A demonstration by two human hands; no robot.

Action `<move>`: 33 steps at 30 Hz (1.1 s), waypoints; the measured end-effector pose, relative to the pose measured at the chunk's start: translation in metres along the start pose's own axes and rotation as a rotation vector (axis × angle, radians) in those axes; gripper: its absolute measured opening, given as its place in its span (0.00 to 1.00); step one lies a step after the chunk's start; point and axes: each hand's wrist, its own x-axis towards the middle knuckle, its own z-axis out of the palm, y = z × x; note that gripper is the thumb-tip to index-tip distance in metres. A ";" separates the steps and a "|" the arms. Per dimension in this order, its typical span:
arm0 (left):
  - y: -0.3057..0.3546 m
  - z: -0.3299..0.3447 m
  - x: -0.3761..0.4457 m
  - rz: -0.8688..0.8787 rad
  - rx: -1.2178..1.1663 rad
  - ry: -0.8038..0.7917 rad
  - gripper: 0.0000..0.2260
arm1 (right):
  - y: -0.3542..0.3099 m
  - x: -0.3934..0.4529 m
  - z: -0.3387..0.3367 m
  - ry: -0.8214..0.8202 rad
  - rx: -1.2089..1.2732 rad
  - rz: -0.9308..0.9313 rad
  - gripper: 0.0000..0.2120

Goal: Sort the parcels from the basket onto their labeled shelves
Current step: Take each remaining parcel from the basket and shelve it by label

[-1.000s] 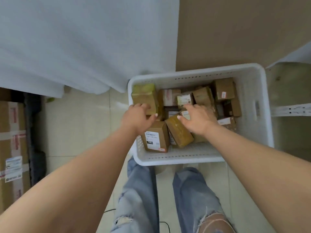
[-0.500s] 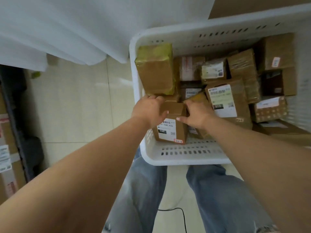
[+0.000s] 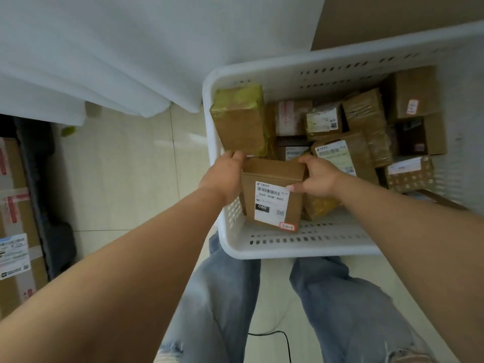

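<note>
While both hands, the left hand (image 3: pixel 225 176) and right hand (image 3: pixel 318 178), grip one labelled parcel (image 3: pixel 272 195) at the near left of the white basket (image 3: pixel 301 247), many other parcels (image 3: pixel 366 127) lie inside, so sorting looks barely begun.

The brown cardboard parcel (image 3: pixel 272 195) I hold carries a white label (image 3: pixel 271 203) with black barcode, a black block and a red-edged sticker (image 3: pixel 287 226). My basket (image 3: pixel 301 247) is white with slotted walls. One parcel (image 3: pixel 239 121) wears yellow-green tape. My jeans (image 3: pixel 217 297) are faded blue; floor tiles (image 3: pixel 125 174) cream
</note>
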 end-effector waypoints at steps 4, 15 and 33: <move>0.019 -0.022 -0.025 -0.019 -0.088 0.016 0.16 | -0.002 -0.042 -0.036 -0.004 0.118 -0.031 0.33; 0.087 -0.093 -0.071 -0.020 -0.457 0.035 0.29 | -0.025 -0.132 -0.136 0.035 0.456 -0.129 0.32; 0.185 -0.146 -0.062 -0.141 -0.830 0.161 0.29 | -0.020 -0.180 -0.158 0.313 0.906 -0.267 0.25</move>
